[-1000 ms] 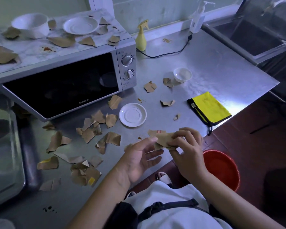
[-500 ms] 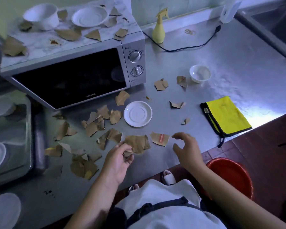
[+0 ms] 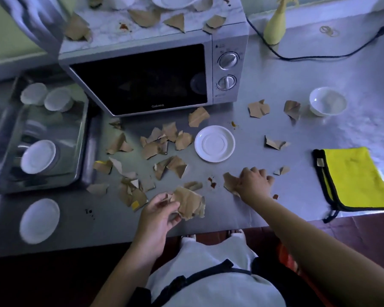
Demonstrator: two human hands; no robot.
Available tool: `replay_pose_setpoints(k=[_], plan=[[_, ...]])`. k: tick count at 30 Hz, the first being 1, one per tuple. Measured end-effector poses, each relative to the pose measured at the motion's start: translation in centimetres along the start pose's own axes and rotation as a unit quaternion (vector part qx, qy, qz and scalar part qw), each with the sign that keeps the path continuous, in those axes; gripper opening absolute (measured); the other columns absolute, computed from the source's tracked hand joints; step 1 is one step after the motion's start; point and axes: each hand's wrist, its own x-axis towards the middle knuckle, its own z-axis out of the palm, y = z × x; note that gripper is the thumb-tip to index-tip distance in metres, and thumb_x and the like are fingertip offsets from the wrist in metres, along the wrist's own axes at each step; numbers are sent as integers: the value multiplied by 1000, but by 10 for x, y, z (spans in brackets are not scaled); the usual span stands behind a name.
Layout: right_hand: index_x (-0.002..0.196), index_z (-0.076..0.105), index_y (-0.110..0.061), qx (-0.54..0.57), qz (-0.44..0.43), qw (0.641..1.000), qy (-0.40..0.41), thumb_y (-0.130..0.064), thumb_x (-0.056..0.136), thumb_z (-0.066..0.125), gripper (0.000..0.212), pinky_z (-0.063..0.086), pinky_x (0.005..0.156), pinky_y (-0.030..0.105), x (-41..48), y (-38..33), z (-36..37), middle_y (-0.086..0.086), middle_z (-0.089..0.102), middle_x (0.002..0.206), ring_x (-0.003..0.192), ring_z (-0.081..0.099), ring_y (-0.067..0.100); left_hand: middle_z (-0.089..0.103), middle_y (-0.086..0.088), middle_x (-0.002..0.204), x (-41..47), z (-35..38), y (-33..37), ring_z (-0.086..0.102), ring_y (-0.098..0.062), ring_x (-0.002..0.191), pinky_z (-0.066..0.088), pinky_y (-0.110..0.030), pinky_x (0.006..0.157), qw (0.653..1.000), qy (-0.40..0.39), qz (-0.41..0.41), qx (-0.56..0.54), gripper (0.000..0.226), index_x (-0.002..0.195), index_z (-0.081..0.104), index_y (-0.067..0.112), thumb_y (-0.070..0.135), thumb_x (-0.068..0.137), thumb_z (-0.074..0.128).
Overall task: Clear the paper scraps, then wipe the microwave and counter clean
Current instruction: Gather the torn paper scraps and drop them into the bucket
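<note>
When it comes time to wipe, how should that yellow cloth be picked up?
The yellow cloth lies folded flat near the counter's front edge, nothing on it. I'd pinch its near corner, by the black loop that hangs over the edge, coming from the front. There the layers and black trim bunch together, so a grip would likely lift all layers at once.

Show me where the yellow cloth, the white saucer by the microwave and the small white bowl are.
yellow cloth (image 3: pixel 355 176), head view, middle of the yellow face
white saucer (image 3: pixel 214 143), head view, its centre
small white bowl (image 3: pixel 327 104), head view, inside bottom
</note>
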Motion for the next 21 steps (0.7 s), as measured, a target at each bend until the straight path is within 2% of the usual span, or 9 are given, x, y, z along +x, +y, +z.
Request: replay_pose_setpoints(k=[2, 5, 7, 9, 11, 13, 15, 16, 21], plan=[[90, 55, -19, -6, -8, 1000, -7, -43, 97, 41, 29, 30, 88, 43, -1, -2, -3, 4, 58, 96, 104, 46, 28, 76, -6, 97, 0, -4, -1, 74, -24, 87, 59, -35, 68, 1000, 10, 19, -4, 28, 110, 65, 11, -4, 88, 66], [92, 60, -20, 33, -11, 999, 21, -30, 98, 37, 26, 28, 86, 41, -9, -1, -9, 4, 63, 94, 100, 47, 27, 76, -2, 91, 2, -11, -1, 74, -19, 84, 57, -31, 64, 999, 10, 45, 6, 28, 109, 66, 15, -4, 87, 67], [89, 62, -23, 58, 4, 997, 48, -32, 99, 39, 27, 28, 84, 39, -17, 0, -15, 3, 64, 91, 95, 47, 27, 75, -3, 91, 5, -14, 0, 73, -20, 84, 58, -33, 67, 998, 4, 60, 14, 28, 108, 67, 16, -4, 88, 67], [77, 62, -22, 136, 21, 989, 56, -40, 99, 46, 33, 31, 78, 37, -25, 0, -25, 1, 63, 78, 86, 55, 27, 75, -3, 89, 9, -16, 2, 74, -20, 82, 59, -34, 68, 997, -7, 73, 22, 28, 108, 67, 17, -4, 88, 67], [72, 66, -14, 305, 21, 952, 29, -35, 93, 62, 30, 38, 66, 31, -38, -5, -42, -2, 66, 64, 69, 61, 22, 75, -2, 87, 14, -17, 4, 73, -19, 79, 59, -33, 66, 995, -17, 89, 36, 29, 107, 67, 18, -4, 88, 67], [81, 73, -13, 464, -1, 885, -39, -13, 84, 73, 3, 49, 61, 23, -56, -14, -67, 2, 74, 69, 67, 69, 20, 75, 2, 84, 18, -17, 7, 73, -16, 75, 58, -28, 62, 993, -30, 105, 50, 29, 105, 68, 19, -4, 87, 67], [85, 76, -13, 534, -44, 836, -117, -6, 80, 77, 9, 57, 70, 24, -76, -27, -88, 11, 77, 82, 76, 74, 23, 74, 8, 80, 22, -15, 10, 71, -11, 69, 55, -24, 58, 990, -44, 120, 63, 31, 102, 68, 23, -4, 86, 68], [85, 77, -14, 536, -70, 831, -135, -6, 80, 77, 9, 59, 76, 27, -84, -34, -94, 13, 77, 86, 81, 75, 25, 74, 10, 79, 25, -13, 12, 70, -9, 68, 55, -24, 58, 989, -51, 123, 69, 32, 102, 68, 24, -4, 86, 68], [84, 77, -10, 520, -83, 845, -87, -3, 83, 73, 8, 53, 91, 41, -119, -73, -104, 12, 77, 88, 90, 72, 30, 66, -4, 84, 35, -10, 23, 65, -15, 71, 55, -26, 57, 984, -108, 118, 72, 34, 97, 69, 22, -9, 84, 68]])
